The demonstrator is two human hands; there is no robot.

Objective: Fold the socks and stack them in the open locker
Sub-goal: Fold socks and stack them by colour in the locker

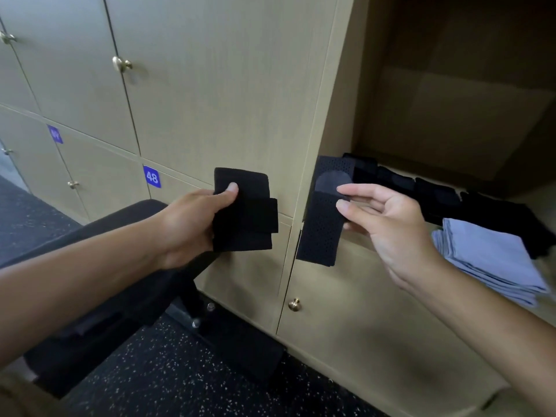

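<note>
Head view: a folded black sock (244,210) is gripped in the left hand (192,224), thumb on top, before closed locker doors. A mesh black sock (323,218) draped over the open locker (451,100) edge is pinched by the right hand (388,227). Edges should be aligned before folding, then stacked beside the grey folded socks (493,260).
</note>
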